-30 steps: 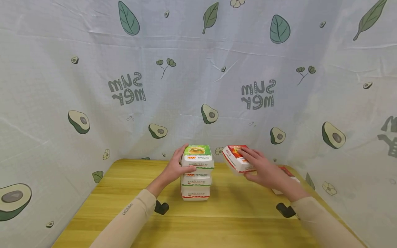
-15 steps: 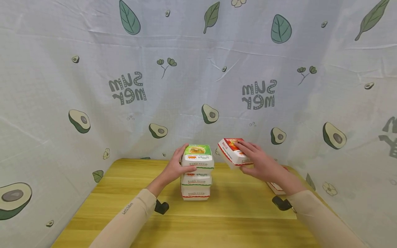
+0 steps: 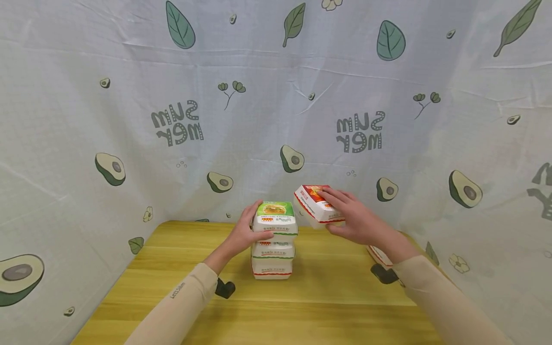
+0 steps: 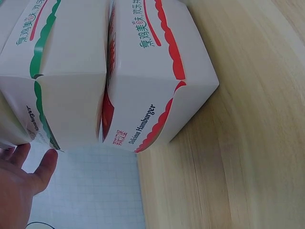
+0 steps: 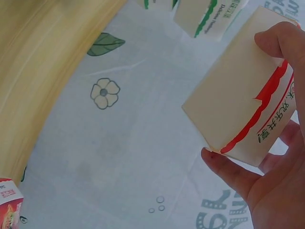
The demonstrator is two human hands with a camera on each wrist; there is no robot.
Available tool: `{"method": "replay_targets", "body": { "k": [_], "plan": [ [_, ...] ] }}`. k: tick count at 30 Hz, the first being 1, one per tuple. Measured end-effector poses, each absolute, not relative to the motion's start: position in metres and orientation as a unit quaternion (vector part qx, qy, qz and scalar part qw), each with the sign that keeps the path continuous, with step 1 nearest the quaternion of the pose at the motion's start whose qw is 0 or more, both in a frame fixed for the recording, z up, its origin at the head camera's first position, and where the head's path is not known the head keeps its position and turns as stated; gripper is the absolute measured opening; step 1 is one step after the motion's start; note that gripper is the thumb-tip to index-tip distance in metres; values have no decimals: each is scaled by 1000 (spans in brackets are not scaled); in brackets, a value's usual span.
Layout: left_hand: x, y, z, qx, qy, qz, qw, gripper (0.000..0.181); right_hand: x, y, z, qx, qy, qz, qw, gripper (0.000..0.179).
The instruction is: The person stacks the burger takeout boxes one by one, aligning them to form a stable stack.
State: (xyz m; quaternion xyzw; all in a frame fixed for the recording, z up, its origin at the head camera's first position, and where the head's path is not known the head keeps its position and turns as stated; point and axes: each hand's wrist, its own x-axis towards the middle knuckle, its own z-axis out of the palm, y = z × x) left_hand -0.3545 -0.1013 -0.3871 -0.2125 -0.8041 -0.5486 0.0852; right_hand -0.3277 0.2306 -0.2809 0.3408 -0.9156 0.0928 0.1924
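Head view: the red-topped box [image 3: 314, 209] tilts, gripped in the right hand [image 3: 361, 221].

The head view looks forward and down from behind the left hand [image 3: 241, 235] and right hand [image 3: 362, 223], with the patterned cloth [image 3: 276, 110] at 12 o'clock and the table [image 3: 267, 326] at 6. The left wrist view sits close to the stacked boxes [image 3: 273, 250], rolled sideways, so the table lies at 3 o'clock and that hand at 8. The right wrist view faces the cloth, near the held box [image 5: 238, 90], table at 10. All three share the stack, cut off at 1 o'clock in the right wrist view
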Motion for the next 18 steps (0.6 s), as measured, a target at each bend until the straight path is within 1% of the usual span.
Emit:
{"method": "replay_targets", "body": {
  "k": [9, 18],
  "plan": [
    [-354, -101, -388, -210, -805, -548, 88, 99, -328, 211, -271, 351, -916, 87, 171, 86],
    [-355, -102, -387, -215, -799, -557, 80, 98, -331, 192, -264, 364, -915, 79, 154, 85]
  ]
}}
